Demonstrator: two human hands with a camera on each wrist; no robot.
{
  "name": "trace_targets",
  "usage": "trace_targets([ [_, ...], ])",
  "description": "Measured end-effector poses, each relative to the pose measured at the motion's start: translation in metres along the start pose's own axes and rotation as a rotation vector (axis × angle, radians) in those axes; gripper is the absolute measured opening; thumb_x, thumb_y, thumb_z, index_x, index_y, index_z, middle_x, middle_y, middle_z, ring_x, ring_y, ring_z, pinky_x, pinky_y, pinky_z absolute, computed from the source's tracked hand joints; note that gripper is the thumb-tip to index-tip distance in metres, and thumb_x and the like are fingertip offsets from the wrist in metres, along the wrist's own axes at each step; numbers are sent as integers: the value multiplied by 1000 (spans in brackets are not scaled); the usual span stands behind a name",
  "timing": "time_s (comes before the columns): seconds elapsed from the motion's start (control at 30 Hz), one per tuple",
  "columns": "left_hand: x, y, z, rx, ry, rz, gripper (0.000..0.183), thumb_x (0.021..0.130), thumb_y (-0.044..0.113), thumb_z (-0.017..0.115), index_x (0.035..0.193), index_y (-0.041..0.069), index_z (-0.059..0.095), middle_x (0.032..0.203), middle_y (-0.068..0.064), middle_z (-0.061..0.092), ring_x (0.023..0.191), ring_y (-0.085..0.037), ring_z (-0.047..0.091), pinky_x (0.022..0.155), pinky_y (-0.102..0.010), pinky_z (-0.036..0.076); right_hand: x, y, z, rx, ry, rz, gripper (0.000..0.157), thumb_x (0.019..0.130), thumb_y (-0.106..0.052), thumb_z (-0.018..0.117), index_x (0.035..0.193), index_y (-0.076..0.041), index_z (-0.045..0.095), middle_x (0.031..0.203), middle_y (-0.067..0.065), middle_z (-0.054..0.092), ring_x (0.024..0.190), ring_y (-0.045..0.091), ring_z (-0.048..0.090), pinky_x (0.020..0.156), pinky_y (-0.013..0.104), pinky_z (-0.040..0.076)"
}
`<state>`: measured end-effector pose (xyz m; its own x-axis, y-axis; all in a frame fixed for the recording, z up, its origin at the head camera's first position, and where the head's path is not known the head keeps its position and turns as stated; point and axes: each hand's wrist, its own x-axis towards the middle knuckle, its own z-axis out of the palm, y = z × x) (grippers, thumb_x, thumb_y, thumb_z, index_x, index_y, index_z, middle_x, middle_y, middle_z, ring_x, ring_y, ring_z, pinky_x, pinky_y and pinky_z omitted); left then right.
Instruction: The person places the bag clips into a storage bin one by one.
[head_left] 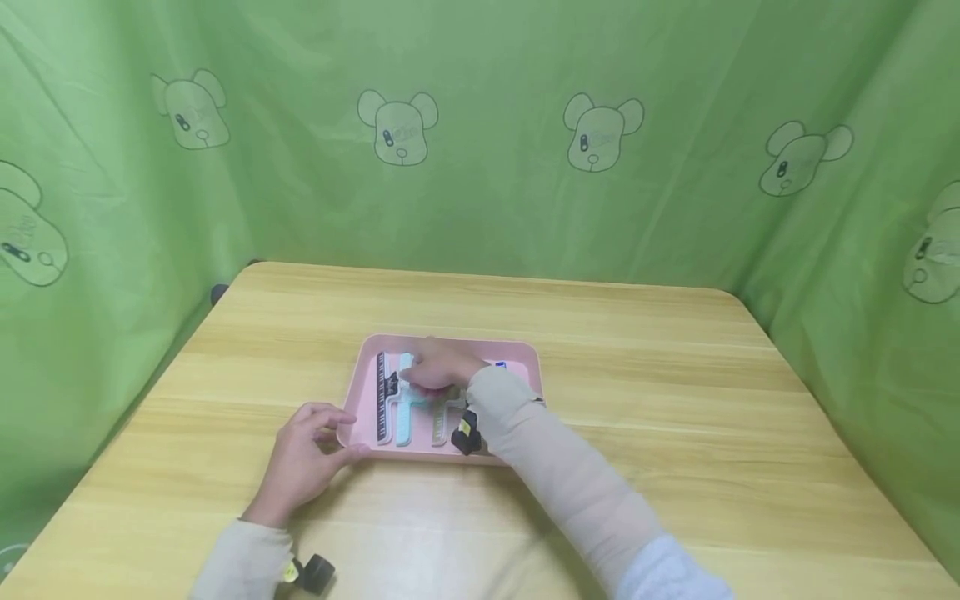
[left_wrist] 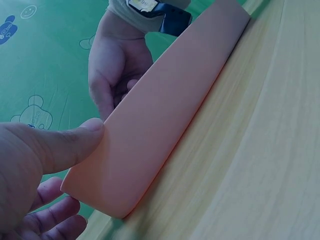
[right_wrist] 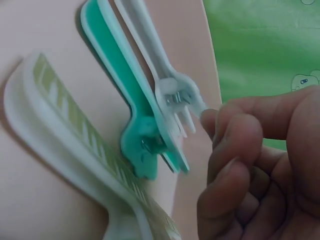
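Observation:
A pink tray (head_left: 367,367) holds several long plastic clips. My left hand (head_left: 303,458) grips its near left corner, the thumb on the front rim and the other fingers round the side. In the right wrist view my right hand (right_wrist: 260,165) pinches at the handle end of a white clip (right_wrist: 150,45) with thumb and index fingertips, the other fingers curled. From the head this clip's face shows a black piano-key pattern. Beside it lies a teal clip (right_wrist: 115,55), partly under my right hand in the head view. A white clip with green stripes (right_wrist: 75,120) lies farther right.
A small blue item (head_left: 500,364) shows in the tray's far right part, near my right wrist. The tray stands on a wooden table (head_left: 645,375). Green curtains (head_left: 495,217) surround the table's back and sides. Black wrist cameras (head_left: 467,433) are strapped on both sleeves.

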<state>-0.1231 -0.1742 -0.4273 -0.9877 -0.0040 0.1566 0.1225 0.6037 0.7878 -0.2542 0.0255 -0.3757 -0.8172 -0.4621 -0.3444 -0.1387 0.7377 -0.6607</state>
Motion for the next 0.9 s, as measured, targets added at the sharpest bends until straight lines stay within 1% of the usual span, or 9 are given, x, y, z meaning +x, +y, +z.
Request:
trace_targets([
  [0.07, 1, 0, 0, 4, -4, -4, 44, 71, 15, 86, 110, 2, 68, 117, -14, 57, 93, -30, 64, 84, -42, 56, -3, 3, -4, -28, 25, -10, 30, 97, -29, 59, 82, -4, 65, 56, 0, 54, 48, 12, 48, 48, 27, 47],
  [0.13, 3, 0, -1, 10, -6, -6, 44, 72, 16, 85, 110, 2, 68, 118, -14, 57, 94, -31, 64, 84, -43, 56, -5, 6, -9, -47, 54, -21, 38, 97, -31, 59, 68, -7, 61, 57, 0, 55, 49, 13, 49, 52, 31, 51],
  [0.2, 4, 0, -1, 14, -7, -7, 44, 73, 17, 85, 111, 2, 68, 119, -15, 56, 94, -31, 64, 84, -43, 56, -9, 9, -13, -41, 80, -38, 38, 97, -31, 59, 64, -10, 57, 57, 0, 55, 50, 14, 50, 55, 33, 53],
  [0.3, 5, 1, -1, 21, -11, -6, 44, 74, 18, 85, 112, 3, 68, 119, -15, 56, 94, -32, 64, 84, -44, 56, -16, 14, -20, -45, 132, -57, 39, 96, -29, 60, 62, -12, 52, 57, 0, 54, 50, 13, 50, 51, 29, 50],
  [0.43, 7, 0, 0, 41, -10, 10, 41, 79, 18, 81, 116, 4, 67, 116, -14, 57, 92, -30, 64, 81, -44, 56, -31, 22, -29, -53, 214, -94, 36, 96, -29, 61, 65, -11, 53, 58, -2, 52, 50, 11, 48, 47, 22, 44],
  [0.57, 8, -1, -2, 66, -1, 33, 40, 84, 21, 77, 119, 5, 65, 112, -14, 59, 90, -29, 63, 79, -45, 56, -48, 33, -38, -63, 308, -150, 34, 96, -30, 61, 67, -12, 53, 61, -2, 51, 53, 11, 46, 50, 23, 44],
  [0.63, 9, -1, -3, 79, 11, 43, 40, 85, 22, 76, 119, 4, 65, 109, -14, 59, 88, -28, 62, 78, -44, 56, -58, 38, -43, -74, 375, -169, 35, 96, -29, 62, 67, -12, 53, 61, -1, 51, 53, 12, 45, 50, 24, 44],
  [0.73, 11, 2, -6, 109, 32, 59, 38, 85, 21, 75, 117, 3, 66, 103, -11, 61, 85, -25, 61, 75, -41, 55, -71, 51, -49, -66, 507, -197, 32, 95, -26, 62, 68, -11, 55, 61, -1, 52, 54, 13, 47, 53, 25, 45],
  [0.9, 15, 9, -14, 177, 71, 102, 26, 87, 21, 74, 104, 2, 70, 80, -3, 60, 73, -18, 55, 66, -34, 49, -97, 84, -51, -15, 758, -235, 25, 93, -18, 63, 70, -8, 60, 59, 0, 52, 54, 16, 48, 52, 27, 44],
])
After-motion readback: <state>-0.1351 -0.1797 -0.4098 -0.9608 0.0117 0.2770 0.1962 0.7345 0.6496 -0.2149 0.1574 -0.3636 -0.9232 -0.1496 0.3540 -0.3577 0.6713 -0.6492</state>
